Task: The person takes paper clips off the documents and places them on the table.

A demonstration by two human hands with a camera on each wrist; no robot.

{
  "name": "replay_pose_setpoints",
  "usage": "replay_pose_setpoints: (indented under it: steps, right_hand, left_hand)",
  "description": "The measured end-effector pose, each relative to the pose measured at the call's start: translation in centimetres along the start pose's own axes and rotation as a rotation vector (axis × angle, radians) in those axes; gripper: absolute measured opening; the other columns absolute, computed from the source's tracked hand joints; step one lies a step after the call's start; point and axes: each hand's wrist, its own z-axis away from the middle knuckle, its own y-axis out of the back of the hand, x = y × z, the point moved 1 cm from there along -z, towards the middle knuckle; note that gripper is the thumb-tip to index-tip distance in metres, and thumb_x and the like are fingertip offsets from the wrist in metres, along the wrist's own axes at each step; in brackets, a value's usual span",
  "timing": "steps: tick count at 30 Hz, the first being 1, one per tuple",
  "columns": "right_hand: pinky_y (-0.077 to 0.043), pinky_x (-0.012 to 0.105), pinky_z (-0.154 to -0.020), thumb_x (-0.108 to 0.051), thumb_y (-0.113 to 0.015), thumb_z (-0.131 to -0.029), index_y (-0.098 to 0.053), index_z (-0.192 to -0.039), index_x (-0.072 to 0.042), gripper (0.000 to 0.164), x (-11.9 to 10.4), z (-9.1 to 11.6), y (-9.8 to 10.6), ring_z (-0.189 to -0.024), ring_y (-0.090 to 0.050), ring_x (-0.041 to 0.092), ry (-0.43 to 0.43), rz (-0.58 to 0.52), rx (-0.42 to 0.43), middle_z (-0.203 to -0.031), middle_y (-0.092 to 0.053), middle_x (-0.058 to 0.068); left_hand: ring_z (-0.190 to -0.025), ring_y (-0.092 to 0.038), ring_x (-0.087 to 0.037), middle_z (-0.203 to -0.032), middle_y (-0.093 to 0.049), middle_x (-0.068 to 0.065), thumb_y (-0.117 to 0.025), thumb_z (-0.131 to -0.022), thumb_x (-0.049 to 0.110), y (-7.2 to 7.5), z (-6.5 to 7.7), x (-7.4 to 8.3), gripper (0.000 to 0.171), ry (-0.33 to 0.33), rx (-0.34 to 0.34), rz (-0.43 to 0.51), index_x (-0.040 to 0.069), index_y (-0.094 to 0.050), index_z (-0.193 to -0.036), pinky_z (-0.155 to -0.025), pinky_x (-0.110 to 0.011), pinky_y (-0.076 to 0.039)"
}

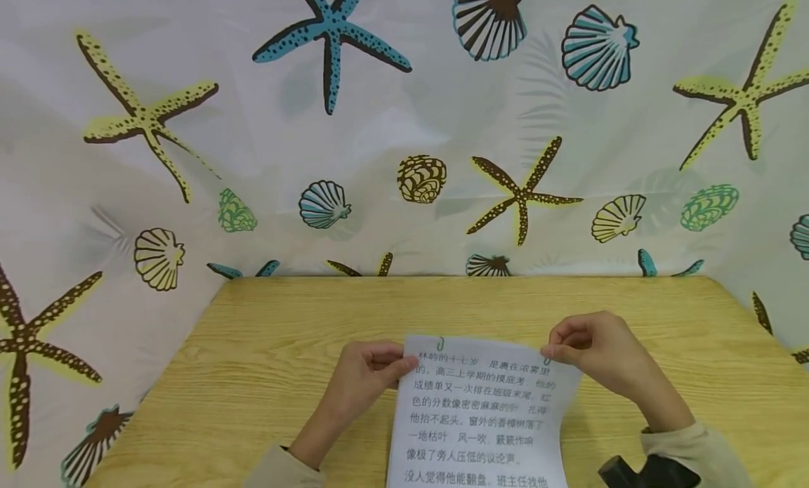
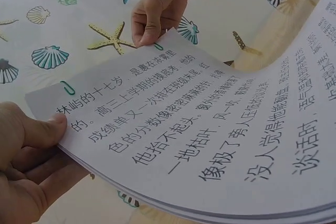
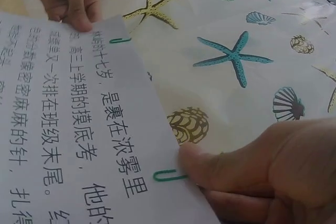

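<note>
A stack of printed paper sheets (image 1: 474,418) with large Chinese text is held up between both hands, its surface bowed. My left hand (image 1: 369,376) pinches the upper left edge, thumb on top and fingers underneath. The right hand (image 1: 600,351) pinches the upper right corner between thumb and fingers. Along the top edge sit two green paper clips: one clip (image 2: 67,88) near the left corner, the other clip (image 3: 169,175) right beside the right thumb. Several sheet edges show layered along the side in the left wrist view. The lower part of the stack runs out of the head view.
A light wood-grain table (image 1: 284,312) lies under the hands. Behind it and at both sides hangs a white cloth (image 1: 379,137) printed with starfish and shells. A dark object (image 1: 647,472) shows by the right sleeve at the bottom edge.
</note>
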Motion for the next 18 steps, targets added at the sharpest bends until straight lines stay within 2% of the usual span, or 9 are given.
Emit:
replay_pose_setpoints:
  steps: [3,8,11,14,18]
  right_hand:
    - [-0.047,0.031,-0.063,-0.014,-0.072,-0.088,-0.067,-0.082,-0.009,0.009,0.17,-0.08,-0.2,-0.071,-0.062,0.013,0.02,0.06,-0.003,-0.075,-0.065,-0.001]
    - [-0.047,0.028,-0.061,-0.009,-0.068,-0.09,-0.065,-0.086,-0.007,0.006,0.3,-0.06,-0.48,-0.071,-0.06,0.014,0.047,0.075,0.009,-0.08,-0.064,0.001]
    - [-0.044,0.025,-0.057,-0.005,-0.066,-0.091,-0.062,-0.085,-0.006,0.007,0.25,-0.01,-0.69,-0.067,-0.055,0.014,0.073,0.081,-0.002,-0.077,-0.061,0.001]
    - [-0.038,0.023,-0.052,-0.002,-0.064,-0.091,-0.059,-0.082,-0.006,0.011,0.08,0.0,-0.89,-0.06,-0.047,0.012,0.1,0.099,-0.004,-0.07,-0.054,0.0]
    - [-0.034,0.022,-0.05,0.002,-0.063,-0.09,-0.058,-0.08,-0.006,0.014,-0.11,0.06,-1.04,-0.058,-0.043,0.011,0.125,0.127,0.002,-0.066,-0.049,-0.001]
  left_hand:
    - [-0.077,-0.071,-0.019,-0.091,-0.072,-0.018,-0.07,-0.089,0.01,-0.05,0.06,-0.1,0.022,-0.011,-0.011,0.004,-0.006,-0.072,-0.103,-0.068,-0.029,-0.059]
    - [-0.077,-0.071,-0.018,-0.092,-0.072,-0.02,-0.069,-0.089,0.008,-0.14,0.1,-0.39,0.022,-0.008,-0.024,0.027,-0.008,-0.071,-0.104,-0.069,-0.03,-0.059]
    - [-0.078,-0.072,-0.018,-0.093,-0.072,-0.018,-0.07,-0.089,0.01,-0.28,0.12,-0.49,0.023,-0.021,-0.012,0.011,-0.005,-0.072,-0.105,-0.07,-0.03,-0.059]
    - [-0.077,-0.072,-0.017,-0.092,-0.073,-0.015,-0.07,-0.089,0.013,-0.39,0.17,-0.55,0.022,-0.083,0.019,-0.046,-0.002,-0.073,-0.106,-0.068,-0.029,-0.059]
    - [-0.072,-0.072,-0.017,-0.089,-0.073,-0.015,-0.069,-0.09,0.009,-0.61,0.27,-0.46,0.02,-0.185,0.062,-0.111,-0.004,-0.073,-0.103,-0.063,-0.028,-0.059]
